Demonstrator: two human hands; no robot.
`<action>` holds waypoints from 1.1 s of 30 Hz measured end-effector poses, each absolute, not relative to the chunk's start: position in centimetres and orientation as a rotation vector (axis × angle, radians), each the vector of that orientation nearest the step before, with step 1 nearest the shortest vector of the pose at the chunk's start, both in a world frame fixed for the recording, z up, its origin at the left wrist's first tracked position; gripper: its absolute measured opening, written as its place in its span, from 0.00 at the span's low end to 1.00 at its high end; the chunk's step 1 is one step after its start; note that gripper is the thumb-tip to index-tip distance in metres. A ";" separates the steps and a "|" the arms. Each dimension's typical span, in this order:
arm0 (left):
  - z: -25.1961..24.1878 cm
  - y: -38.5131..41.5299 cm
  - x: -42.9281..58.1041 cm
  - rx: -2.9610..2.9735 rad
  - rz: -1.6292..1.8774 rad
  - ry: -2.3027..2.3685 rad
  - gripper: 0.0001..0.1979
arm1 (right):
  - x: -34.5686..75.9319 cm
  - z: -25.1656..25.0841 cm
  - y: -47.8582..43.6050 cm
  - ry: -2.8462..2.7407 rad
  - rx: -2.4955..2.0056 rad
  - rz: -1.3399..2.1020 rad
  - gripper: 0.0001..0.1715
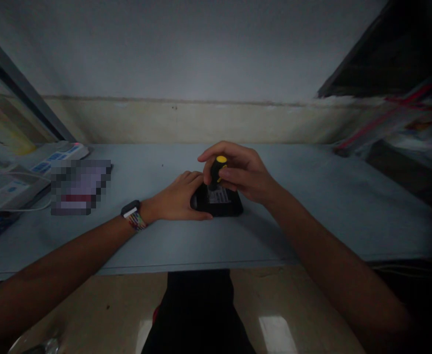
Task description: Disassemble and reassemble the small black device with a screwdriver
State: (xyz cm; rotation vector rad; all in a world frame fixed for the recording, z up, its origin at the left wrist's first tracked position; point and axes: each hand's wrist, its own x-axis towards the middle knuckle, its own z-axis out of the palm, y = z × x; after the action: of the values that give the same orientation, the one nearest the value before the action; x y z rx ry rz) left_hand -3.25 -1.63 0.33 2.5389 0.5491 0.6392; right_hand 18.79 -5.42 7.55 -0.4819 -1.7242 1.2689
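Note:
A flat black box-shaped device (234, 207) with a pale printed label (218, 195) lies on the table. Around its left end my left hand (181, 199) is closed, thumb along the near side and fingers at the far side. My right hand (247, 172) grips a stubby screwdriver (216, 169), black with a yellow cap, between thumb and fingers. The screwdriver stands roughly upright over the device. Its tip is hidden, so I cannot tell whether it touches. A watch with a multicoloured band (135, 216) is on my left wrist.
On the left of the blue-grey table (157, 246) lies a blurred-out rectangular item (81, 187). Beside it are a white power strip (27, 179) and white cables (16, 210). A wall (186, 120) rises behind. At the right stands a red-edged clear object (382, 118).

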 end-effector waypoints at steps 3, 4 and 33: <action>0.3 -1.6 -3.2 2.535 0.633 0.552 0.51 | 18.5 7.8 -5.7 -1.678 -0.537 1.277 0.25; 0.3 -1.6 -3.2 2.536 0.629 0.552 0.51 | 18.4 7.8 -5.8 -1.667 -0.554 1.292 0.26; -0.3 -1.4 -3.4 2.575 0.673 0.539 0.54 | 19.3 8.3 -5.7 -1.744 -0.522 1.228 0.19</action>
State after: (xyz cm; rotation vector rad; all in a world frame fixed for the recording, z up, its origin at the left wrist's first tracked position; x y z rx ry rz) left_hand -3.36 -1.37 -0.27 2.5752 0.5389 0.6731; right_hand 19.27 -5.70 8.28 -0.5215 -1.7435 1.2282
